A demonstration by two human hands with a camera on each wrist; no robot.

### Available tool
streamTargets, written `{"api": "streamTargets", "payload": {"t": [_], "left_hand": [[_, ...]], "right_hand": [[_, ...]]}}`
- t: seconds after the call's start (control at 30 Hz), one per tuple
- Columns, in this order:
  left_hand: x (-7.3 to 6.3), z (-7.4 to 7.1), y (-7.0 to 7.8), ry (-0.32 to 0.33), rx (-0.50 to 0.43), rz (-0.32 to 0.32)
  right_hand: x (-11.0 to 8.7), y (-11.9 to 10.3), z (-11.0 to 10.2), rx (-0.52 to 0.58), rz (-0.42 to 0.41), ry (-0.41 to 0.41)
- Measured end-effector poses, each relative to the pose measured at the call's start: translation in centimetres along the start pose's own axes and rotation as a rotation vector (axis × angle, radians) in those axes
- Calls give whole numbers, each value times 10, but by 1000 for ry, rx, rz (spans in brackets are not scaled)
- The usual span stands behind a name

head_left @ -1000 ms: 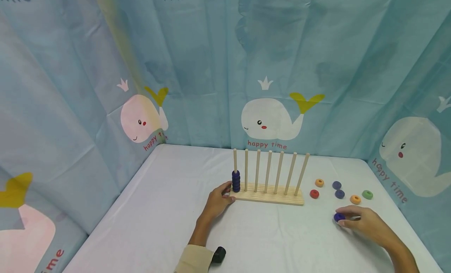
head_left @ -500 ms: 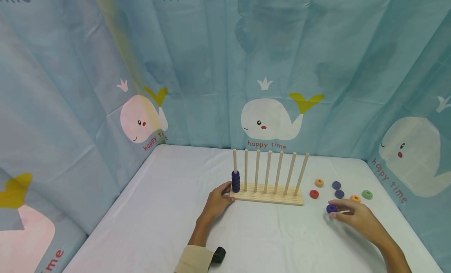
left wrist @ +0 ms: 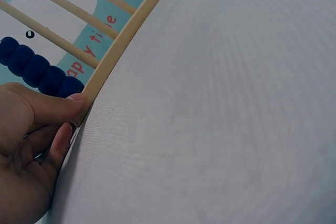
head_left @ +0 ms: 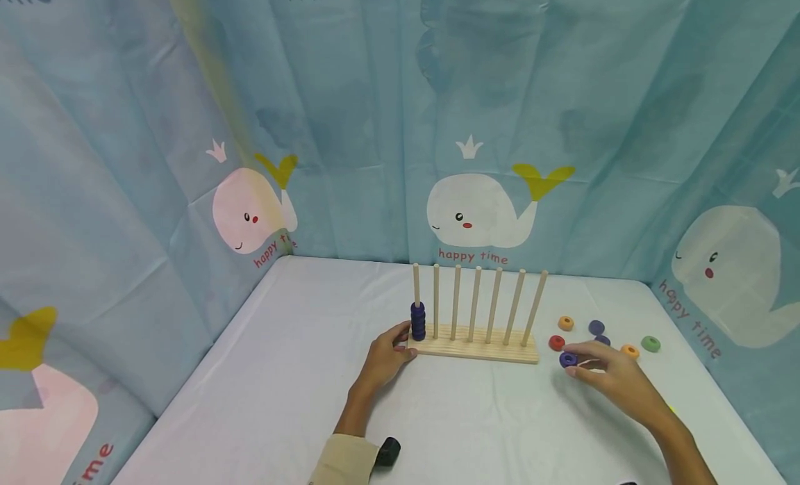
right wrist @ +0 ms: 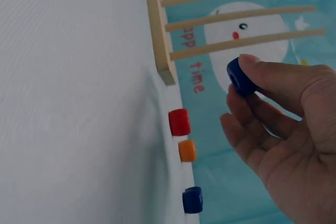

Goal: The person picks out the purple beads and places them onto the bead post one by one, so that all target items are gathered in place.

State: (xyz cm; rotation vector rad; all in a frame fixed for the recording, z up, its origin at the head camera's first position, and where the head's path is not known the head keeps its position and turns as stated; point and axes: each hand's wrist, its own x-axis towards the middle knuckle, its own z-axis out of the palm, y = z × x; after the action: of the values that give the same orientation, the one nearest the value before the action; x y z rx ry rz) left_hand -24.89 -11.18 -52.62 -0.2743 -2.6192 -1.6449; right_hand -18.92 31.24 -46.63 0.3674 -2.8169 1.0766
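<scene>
A wooden peg rack (head_left: 475,351) with a row of upright pegs stands on the white table. Several dark blue beads (head_left: 418,322) are stacked on its leftmost peg; the other pegs are bare. My left hand (head_left: 384,356) grips the left end of the base, and in the left wrist view the thumb lies on the base's edge (left wrist: 107,69). Between thumb and fingers, my right hand (head_left: 615,381) pinches a dark blue bead (head_left: 568,360), held above the table right of the rack. The hole of this bead (right wrist: 241,77) shows in the right wrist view.
Loose beads lie right of the rack: a red bead (head_left: 557,343), an orange bead (head_left: 565,323), a blue bead (head_left: 596,328), a second orange bead (head_left: 630,351) and a green bead (head_left: 651,344). Another blue bead is partly hidden by the right hand. A whale-print curtain (head_left: 350,193) surrounds the table.
My right hand has carried the blue bead leftward and away from me, closer to the rack. The left hand and the rack have stayed in place.
</scene>
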Motion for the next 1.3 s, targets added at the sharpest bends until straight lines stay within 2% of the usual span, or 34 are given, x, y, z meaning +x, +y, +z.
{"api": "streamTargets", "payload": {"t": [0.73,1.07,1.3], "left_hand": [[0,-1,-1,-20,-16,-23],[-1,-1,-1,-17,-27,-11],[0,-1,0,-20,-32,-4]], "right_hand": [[19,-53,6,-34,-140,138],[30,-86,3,11,-229,197],[37,-104,3,91,-281,218]]}}
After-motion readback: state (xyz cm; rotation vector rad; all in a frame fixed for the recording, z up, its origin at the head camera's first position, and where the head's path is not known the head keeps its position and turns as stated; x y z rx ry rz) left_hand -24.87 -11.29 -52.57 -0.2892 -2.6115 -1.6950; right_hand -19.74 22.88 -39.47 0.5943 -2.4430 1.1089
